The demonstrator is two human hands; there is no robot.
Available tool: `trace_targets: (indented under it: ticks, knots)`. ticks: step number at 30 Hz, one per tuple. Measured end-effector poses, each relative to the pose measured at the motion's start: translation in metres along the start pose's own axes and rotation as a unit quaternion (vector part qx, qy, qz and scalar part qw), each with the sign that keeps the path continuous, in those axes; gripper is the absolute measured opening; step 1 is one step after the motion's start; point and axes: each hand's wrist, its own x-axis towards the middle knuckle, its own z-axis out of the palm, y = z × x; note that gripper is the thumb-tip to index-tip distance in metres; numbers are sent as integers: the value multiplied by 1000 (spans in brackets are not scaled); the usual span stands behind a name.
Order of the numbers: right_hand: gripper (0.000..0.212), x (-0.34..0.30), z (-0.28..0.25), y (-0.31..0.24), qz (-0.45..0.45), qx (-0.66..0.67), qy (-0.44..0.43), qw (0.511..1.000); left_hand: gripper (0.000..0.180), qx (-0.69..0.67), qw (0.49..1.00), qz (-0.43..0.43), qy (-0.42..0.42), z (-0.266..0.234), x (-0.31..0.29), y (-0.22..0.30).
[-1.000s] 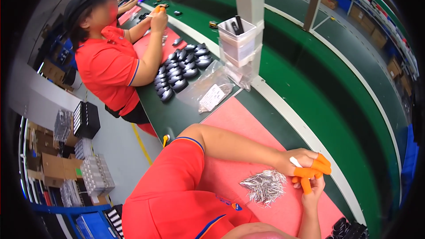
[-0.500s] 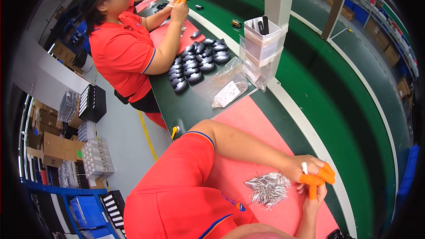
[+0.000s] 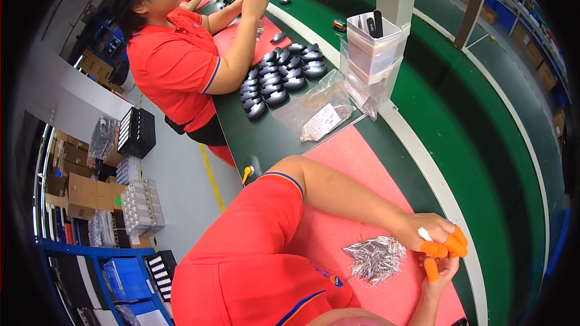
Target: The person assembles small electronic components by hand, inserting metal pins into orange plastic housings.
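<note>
My left hand [image 3: 432, 233] is closed, with orange finger cots on its fingertips. A white, rounded stick end [image 3: 424, 233] pokes out between its fingers; the rest of that stick is hidden in the hand. Against it, from below, comes my right hand [image 3: 446, 273], its fingers curled and an orange cot on one digit. The fingertips of both hands meet over the mat's far right edge, and whatever is pinched between them is too small to make out. Beside the hands, a pile of thin silvery metal pieces [image 3: 374, 259] lies on the pink mat [image 3: 326, 223].
Farther up the bench are a clear bag with a white label [image 3: 320, 122] and rows of dark grey mouse-shaped shells [image 3: 284, 75]. A white bin [image 3: 374, 48] holding black-handled tools is fixed to a post. A co-worker [image 3: 172, 66] stands at the left; a green belt [image 3: 465, 121] runs alongside.
The whole view has shifted slightly, moving the scene to the right in the picture. My hands stay together, with the right hand's orange-covered digit now slightly apart from the left fingers.
</note>
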Motion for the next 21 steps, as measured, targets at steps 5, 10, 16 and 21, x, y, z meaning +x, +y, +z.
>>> trace_targets:
  ticks: [5,10,16,21]
  knots:
    - [36,-3,-31,24,46,13,-39,998,37,6,1000,-24,-7,3,2,4]
    - [34,-3,7,2,28,23,-23,999,38,26,1000,-13,0,5,0,4]
    - [32,-1,-9,4,48,10,-36,998,37,-56,998,-42,-6,6,-3,1]
    - [29,-1,2,-6,56,14,-54,997,38,-15,1000,0,6,5,-3,-1]
